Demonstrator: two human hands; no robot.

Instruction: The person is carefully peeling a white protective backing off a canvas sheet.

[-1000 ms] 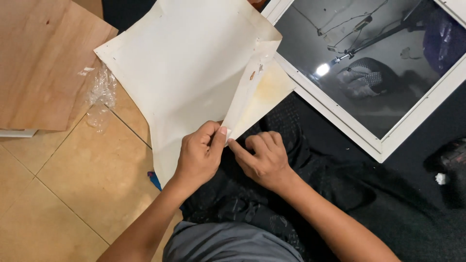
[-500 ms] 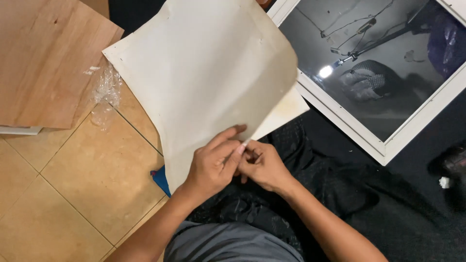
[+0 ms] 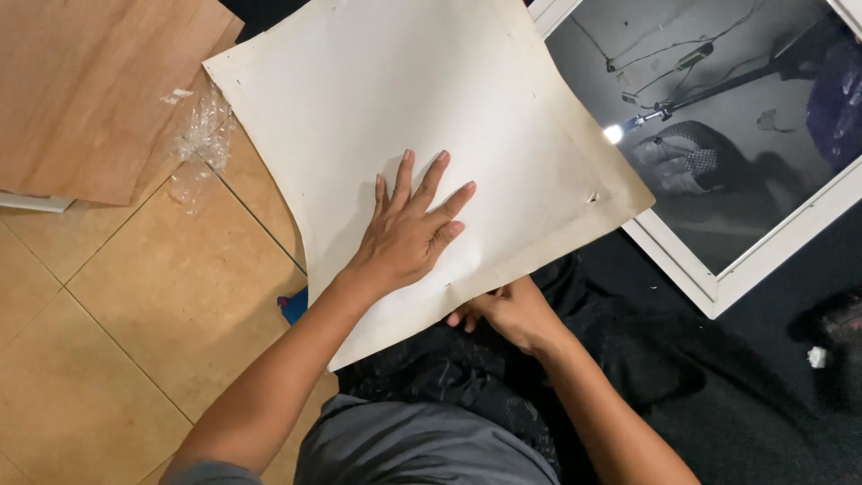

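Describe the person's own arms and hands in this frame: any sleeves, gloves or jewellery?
Both forearms are bare up to where they leave the view, with no sleeve cuffs showing. The left hand wears no glove, and no ring or watch is visible on it. The right hand is also ungloved, though its fingers are partly hidden under the cream sheet. Grey clothing covers the body below.
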